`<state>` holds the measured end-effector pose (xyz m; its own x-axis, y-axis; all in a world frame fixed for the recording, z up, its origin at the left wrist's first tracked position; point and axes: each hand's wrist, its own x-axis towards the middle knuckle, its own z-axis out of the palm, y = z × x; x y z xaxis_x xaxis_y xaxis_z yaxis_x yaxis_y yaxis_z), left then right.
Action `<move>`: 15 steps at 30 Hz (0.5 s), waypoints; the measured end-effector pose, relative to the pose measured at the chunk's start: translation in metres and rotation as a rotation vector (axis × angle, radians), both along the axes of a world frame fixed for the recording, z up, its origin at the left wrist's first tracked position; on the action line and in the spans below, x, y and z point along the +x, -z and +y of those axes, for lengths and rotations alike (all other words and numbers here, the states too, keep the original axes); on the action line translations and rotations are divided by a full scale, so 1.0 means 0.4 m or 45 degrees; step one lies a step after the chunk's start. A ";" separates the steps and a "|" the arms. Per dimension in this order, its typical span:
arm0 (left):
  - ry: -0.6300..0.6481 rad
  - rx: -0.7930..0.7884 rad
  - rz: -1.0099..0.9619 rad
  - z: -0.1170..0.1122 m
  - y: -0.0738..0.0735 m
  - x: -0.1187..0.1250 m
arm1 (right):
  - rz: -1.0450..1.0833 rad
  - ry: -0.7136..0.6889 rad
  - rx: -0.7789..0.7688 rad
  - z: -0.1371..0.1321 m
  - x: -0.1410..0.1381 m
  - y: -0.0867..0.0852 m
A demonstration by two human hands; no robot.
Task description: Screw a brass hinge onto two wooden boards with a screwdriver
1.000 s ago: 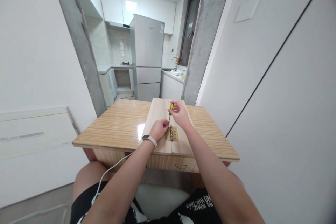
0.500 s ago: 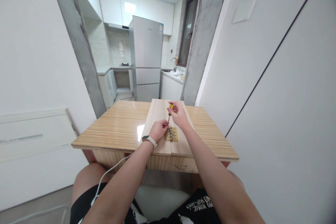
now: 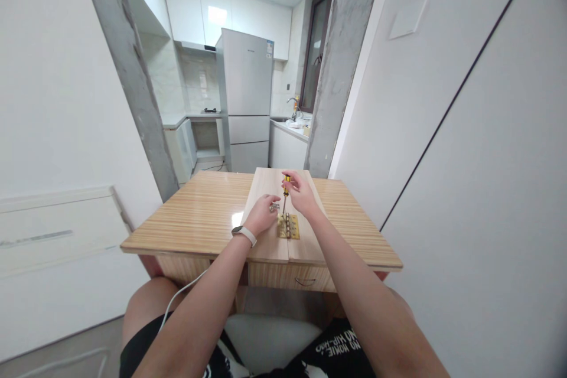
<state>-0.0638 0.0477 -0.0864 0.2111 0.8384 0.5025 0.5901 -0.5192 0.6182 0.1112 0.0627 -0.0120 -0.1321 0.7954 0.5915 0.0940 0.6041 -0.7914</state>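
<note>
My right hand (image 3: 301, 194) grips a screwdriver (image 3: 286, 184) with a yellow and black handle. Its shaft points down, the tip at the upper left part of a brass hinge (image 3: 289, 227). The hinge lies unfolded across the seam between two pale wooden boards (image 3: 266, 251). To the left of the shaft, my left hand (image 3: 262, 214) has its fingers apart over the left board. Small silvery pieces (image 3: 274, 207), which look like screws, show under those fingertips; whether the fingers touch them I cannot tell.
The boards lie on a glossy striped wooden table (image 3: 186, 218) with a drawer handle (image 3: 305, 281) at its front. A white cable (image 3: 177, 295) hangs by my left leg. Beyond the table stands a silver refrigerator (image 3: 248, 82); a white wall (image 3: 478, 177) rises on the right.
My left hand has drawn back to the left from the screwdriver's tip and its fingers have spread, uncovering the silvery pieces. My right hand stays on the screwdriver, nearly in place.
</note>
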 end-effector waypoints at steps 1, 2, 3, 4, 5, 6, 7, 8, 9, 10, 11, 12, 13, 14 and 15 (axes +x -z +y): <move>-0.030 0.012 0.051 0.004 -0.002 -0.015 | -0.011 0.027 0.018 0.002 0.002 0.002; -0.054 -0.002 0.110 0.007 -0.002 -0.029 | -0.019 0.047 0.032 0.003 0.004 0.005; -0.065 -0.028 0.161 0.009 -0.001 -0.041 | -0.020 0.058 0.037 0.004 0.005 0.006; -0.049 -0.058 0.206 0.009 0.001 -0.052 | -0.015 0.056 0.034 0.005 0.005 0.007; -0.023 -0.085 0.240 0.006 0.004 -0.060 | -0.005 0.043 0.023 0.004 0.005 0.007; 0.007 -0.108 0.265 0.000 0.006 -0.064 | 0.007 0.025 0.006 0.003 0.004 0.007; 0.035 -0.127 0.286 -0.006 0.007 -0.067 | 0.017 0.004 -0.013 0.002 0.003 0.006; 0.056 -0.143 0.307 -0.014 0.008 -0.066 | 0.023 -0.017 -0.028 0.000 0.001 0.005; 0.072 -0.160 0.332 -0.023 0.007 -0.064 | 0.024 -0.036 -0.040 -0.001 0.000 0.004; 0.084 -0.179 0.361 -0.030 0.006 -0.061 | 0.025 -0.050 -0.047 -0.002 -0.002 0.003; 0.095 -0.201 0.388 -0.037 0.004 -0.057 | 0.026 -0.061 -0.053 -0.003 -0.003 0.002; 0.104 -0.223 0.411 -0.042 0.002 -0.054 | 0.027 -0.070 -0.058 -0.003 -0.003 0.002; 0.110 -0.242 0.427 -0.046 -0.001 -0.051 | 0.030 -0.078 -0.064 -0.002 -0.003 0.002; 0.114 -0.254 0.435 -0.049 -0.003 -0.049 | 0.034 -0.084 -0.069 -0.001 -0.003 0.003; 0.117 -0.261 0.440 -0.051 -0.004 -0.048 | 0.040 -0.088 -0.073 0.000 -0.002 0.004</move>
<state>-0.0832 0.0271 -0.0846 0.4169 0.8835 0.2135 0.7379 -0.4661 0.4881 0.1102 0.0629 -0.0135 -0.1695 0.8179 0.5498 0.0282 0.5617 -0.8269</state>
